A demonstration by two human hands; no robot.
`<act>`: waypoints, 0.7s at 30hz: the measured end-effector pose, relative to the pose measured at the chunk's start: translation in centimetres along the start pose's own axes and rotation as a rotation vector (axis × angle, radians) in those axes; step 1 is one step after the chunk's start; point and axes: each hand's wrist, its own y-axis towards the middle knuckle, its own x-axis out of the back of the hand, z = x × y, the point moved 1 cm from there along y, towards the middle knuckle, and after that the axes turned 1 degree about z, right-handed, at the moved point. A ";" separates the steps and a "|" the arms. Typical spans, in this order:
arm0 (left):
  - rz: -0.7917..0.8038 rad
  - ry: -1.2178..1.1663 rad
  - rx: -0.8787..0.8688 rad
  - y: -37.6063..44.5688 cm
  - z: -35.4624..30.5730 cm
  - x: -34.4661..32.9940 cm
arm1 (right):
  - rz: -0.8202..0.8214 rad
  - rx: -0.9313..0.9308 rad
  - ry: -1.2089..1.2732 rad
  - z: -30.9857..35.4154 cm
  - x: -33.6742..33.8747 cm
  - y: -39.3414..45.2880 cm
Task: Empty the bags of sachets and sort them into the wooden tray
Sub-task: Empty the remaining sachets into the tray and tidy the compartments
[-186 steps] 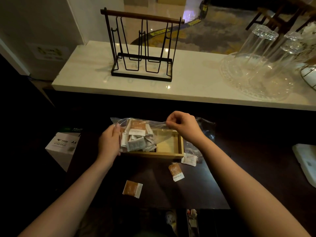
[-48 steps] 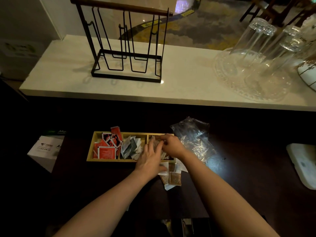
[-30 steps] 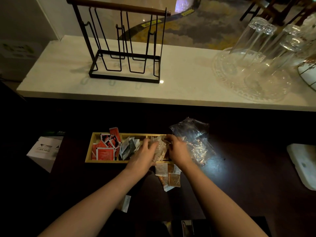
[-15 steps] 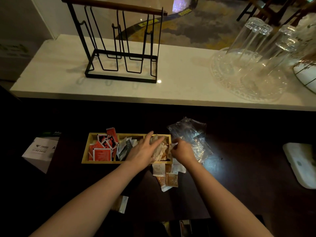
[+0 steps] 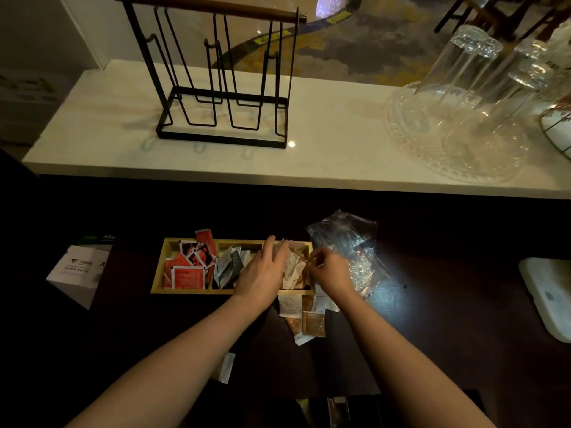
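Observation:
A wooden tray [image 5: 157, 274] with three compartments lies on the dark table. Red sachets [image 5: 188, 267] fill its left compartment, grey-white sachets [image 5: 230, 265] the middle one, brown-and-white sachets [image 5: 295, 267] the right one. My left hand [image 5: 262, 273] lies flat with straight fingers against the brown sachets, at the divider between middle and right compartments. My right hand [image 5: 329, 271] has curled fingers pinching a sachet at the tray's right end. Several loose brown sachets [image 5: 309, 316] lie in front of the tray. One more sachet [image 5: 225, 367] lies nearer to me.
Empty clear plastic bags [image 5: 346, 248] lie crumpled right of the tray. A white box [image 5: 77, 270] stands at the left, a white object [image 5: 550, 298] at the right edge. On the pale counter behind are a black wire rack [image 5: 222, 88] and upturned glasses [image 5: 457, 97].
Earlier both hands held a bag of sachets over the tray. Since then the bags lie aside, and both hands work at the right compartment; my right hand has shifted slightly toward the tray's right end.

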 end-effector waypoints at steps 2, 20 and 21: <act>-0.008 -0.027 0.010 -0.8 0.0 -0.1 | 0.020 0.054 -0.077 0.2 -0.7 -0.3; 0.123 -0.005 0.107 -0.3 15.0 5.4 | 0.017 0.442 -0.212 7.3 -3.8 -1.3; 0.155 -0.023 0.110 -0.7 15.2 5.1 | 0.048 0.499 -0.292 7.6 -4.5 -1.5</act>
